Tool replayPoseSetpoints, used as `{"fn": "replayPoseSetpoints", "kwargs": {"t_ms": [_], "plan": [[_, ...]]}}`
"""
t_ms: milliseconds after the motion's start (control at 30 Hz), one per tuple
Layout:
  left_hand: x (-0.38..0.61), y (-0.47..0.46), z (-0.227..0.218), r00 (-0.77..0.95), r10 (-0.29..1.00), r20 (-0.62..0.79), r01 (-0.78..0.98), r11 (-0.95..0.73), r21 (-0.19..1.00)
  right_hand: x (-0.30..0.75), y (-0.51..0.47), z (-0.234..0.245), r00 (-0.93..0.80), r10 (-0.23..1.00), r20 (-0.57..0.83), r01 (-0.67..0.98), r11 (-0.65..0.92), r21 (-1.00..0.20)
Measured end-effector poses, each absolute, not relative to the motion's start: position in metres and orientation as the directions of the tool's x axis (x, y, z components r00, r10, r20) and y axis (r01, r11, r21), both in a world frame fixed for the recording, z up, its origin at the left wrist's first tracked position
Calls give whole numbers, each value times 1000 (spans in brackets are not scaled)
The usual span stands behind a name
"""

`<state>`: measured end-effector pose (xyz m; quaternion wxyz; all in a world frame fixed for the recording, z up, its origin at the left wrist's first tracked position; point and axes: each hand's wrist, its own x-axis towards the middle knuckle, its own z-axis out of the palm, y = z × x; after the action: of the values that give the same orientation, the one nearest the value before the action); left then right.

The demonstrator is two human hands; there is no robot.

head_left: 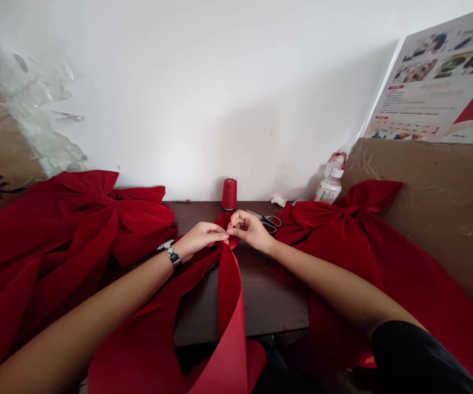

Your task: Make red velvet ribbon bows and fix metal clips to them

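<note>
My left hand (205, 236), with a watch at the wrist, pinches the gathered upper part of a red velvet ribbon (231, 306) above the table. Two long tails of the ribbon hang from there over the table's front edge, one showing a paler, smoother back. Close against the left fingertips, my right hand (253, 230) is closed with thumb and fingers together. Whatever it grips is too small to make out. Just behind the right hand lie scissors (272, 221) with dark handles, their blades partly covered. A cone of red thread (229, 193) stands behind both hands, with thin pins or needles on top.
Large red velvet bows (109, 205) are heaped on the left, and another red bow (355, 208) lies on the right. A white bottle (329, 187) stands near the wall. Cardboard (433, 208) flanks the dark table (271, 298) at right, with a printed sheet (437, 82) above.
</note>
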<state>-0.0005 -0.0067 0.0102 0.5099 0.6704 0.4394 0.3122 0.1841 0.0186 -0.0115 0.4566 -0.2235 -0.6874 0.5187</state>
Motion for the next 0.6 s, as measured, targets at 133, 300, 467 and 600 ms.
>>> {"fn": "replayPoseSetpoints", "kwargs": {"t_ms": [133, 300, 467, 600], "plan": [[0, -8, 12, 446, 895, -24, 306, -127, 943, 185, 17, -12, -502, 749, 433, -138, 425, -895], [-1, -8, 12, 461, 887, -11, 324, -157, 933, 185, 19, -12, -511, 746, 428, -133, 423, -896], [-2, -7, 13, 488, 873, -5, 330, -179, 927, 185, 20, -10, -536, 734, 417, -123, 421, -899], [-3, -7, 12, 491, 871, 2, 351, -200, 915, 185, 19, -10, -540, 726, 426, -135, 425, -895]]}}
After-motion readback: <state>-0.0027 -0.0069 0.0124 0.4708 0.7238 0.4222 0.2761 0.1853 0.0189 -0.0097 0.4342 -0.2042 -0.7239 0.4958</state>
